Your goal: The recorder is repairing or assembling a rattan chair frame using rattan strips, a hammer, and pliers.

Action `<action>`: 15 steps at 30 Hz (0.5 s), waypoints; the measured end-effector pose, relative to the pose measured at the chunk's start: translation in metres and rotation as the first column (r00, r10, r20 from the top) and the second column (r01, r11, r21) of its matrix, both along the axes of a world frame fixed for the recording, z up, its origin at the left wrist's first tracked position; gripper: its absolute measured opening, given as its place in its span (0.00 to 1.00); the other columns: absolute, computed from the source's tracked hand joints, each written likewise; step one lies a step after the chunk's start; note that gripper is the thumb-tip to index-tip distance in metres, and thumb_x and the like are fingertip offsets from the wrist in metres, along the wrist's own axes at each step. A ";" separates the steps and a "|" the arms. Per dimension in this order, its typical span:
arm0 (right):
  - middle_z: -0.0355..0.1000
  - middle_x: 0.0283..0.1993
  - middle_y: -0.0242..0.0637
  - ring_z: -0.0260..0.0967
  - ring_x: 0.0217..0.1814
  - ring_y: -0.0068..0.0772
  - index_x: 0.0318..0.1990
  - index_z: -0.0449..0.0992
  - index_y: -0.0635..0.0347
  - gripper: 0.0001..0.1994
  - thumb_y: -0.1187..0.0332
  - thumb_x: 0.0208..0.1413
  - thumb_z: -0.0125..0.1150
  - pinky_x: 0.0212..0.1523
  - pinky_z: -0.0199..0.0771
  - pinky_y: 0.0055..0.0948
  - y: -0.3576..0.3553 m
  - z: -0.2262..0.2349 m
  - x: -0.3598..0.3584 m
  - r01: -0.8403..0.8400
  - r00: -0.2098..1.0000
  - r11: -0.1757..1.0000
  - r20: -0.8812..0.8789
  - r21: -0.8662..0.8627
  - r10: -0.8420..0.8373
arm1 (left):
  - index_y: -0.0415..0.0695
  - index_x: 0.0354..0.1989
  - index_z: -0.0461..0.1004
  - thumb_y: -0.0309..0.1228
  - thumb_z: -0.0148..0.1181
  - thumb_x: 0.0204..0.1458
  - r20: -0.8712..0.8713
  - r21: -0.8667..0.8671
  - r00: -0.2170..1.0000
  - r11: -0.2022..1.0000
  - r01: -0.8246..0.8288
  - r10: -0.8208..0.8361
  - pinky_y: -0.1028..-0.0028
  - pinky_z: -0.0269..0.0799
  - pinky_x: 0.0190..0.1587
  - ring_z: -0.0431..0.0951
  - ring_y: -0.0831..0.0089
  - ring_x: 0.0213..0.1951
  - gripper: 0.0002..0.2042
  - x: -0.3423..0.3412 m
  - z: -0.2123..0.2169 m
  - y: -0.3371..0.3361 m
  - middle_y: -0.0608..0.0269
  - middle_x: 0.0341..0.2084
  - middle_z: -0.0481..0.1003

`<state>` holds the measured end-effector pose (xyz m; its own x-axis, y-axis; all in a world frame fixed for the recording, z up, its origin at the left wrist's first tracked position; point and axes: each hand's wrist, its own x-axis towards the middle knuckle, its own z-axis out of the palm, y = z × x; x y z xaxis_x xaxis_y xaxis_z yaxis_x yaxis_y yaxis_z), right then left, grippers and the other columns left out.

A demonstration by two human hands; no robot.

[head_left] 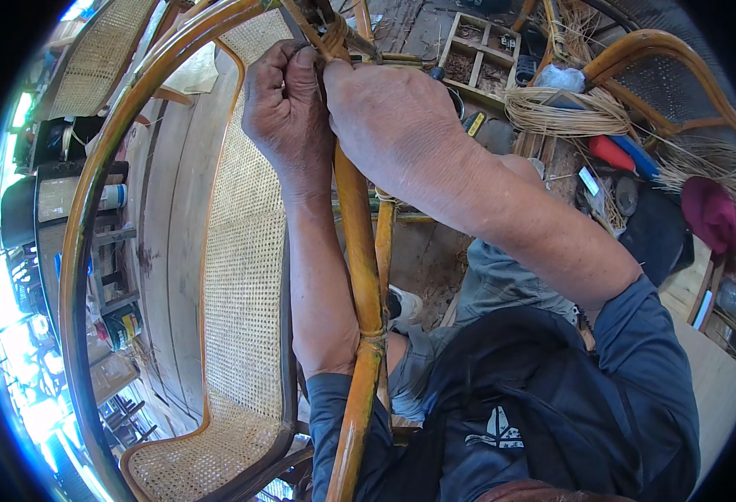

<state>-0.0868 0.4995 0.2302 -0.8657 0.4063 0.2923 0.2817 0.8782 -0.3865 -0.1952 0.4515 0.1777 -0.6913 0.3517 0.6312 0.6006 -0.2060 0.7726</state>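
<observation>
A varnished rattan pole (366,276) rises from the person's lap between both forearms, part of a chair frame with a woven cane panel (246,251) on its left. At the pole's top, the left hand (288,105) is clenched on a cane binding strip (332,38) at the joint, while the right hand (389,121) presses closed against the same wrap. Beyond lie a coil of cane strands (564,113) and a wooden compartment tray (481,58).
</observation>
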 end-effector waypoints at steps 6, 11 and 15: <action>0.72 0.25 0.47 0.75 0.30 0.43 0.33 0.68 0.66 0.07 0.72 0.48 0.56 0.29 0.77 0.34 -0.001 -0.001 -0.001 0.002 1.000 1.000 -0.004 -0.010 -0.002 | 0.38 0.34 0.74 0.28 0.58 0.52 -0.050 -0.048 0.998 0.998 -0.048 0.045 0.79 0.69 0.35 0.73 0.79 0.31 0.06 -0.002 0.001 -0.001 0.63 0.29 0.73; 0.72 0.26 0.47 0.75 0.30 0.44 0.33 0.68 0.67 0.08 0.73 0.46 0.58 0.29 0.77 0.34 0.001 -0.001 0.001 -0.015 1.000 1.000 -0.024 0.003 0.015 | 0.38 0.34 0.74 0.29 0.58 0.52 -0.098 -0.071 0.993 0.995 -0.076 0.069 0.79 0.69 0.36 0.72 0.79 0.31 0.07 0.000 0.002 0.000 0.64 0.28 0.73; 0.73 0.26 0.47 0.75 0.30 0.43 0.32 0.68 0.67 0.08 0.73 0.45 0.58 0.28 0.77 0.34 0.001 0.000 0.002 -0.024 0.998 0.999 -0.050 0.027 0.025 | 0.39 0.34 0.74 0.29 0.58 0.52 -0.049 -0.047 0.998 0.998 -0.038 0.036 0.79 0.69 0.36 0.72 0.79 0.32 0.07 0.001 0.002 0.000 0.65 0.28 0.72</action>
<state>-0.0848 0.5007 0.2300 -0.8591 0.3769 0.3462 0.2406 0.8945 -0.3767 -0.1940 0.4512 0.1802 -0.6734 0.3571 0.6473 0.6441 -0.1462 0.7508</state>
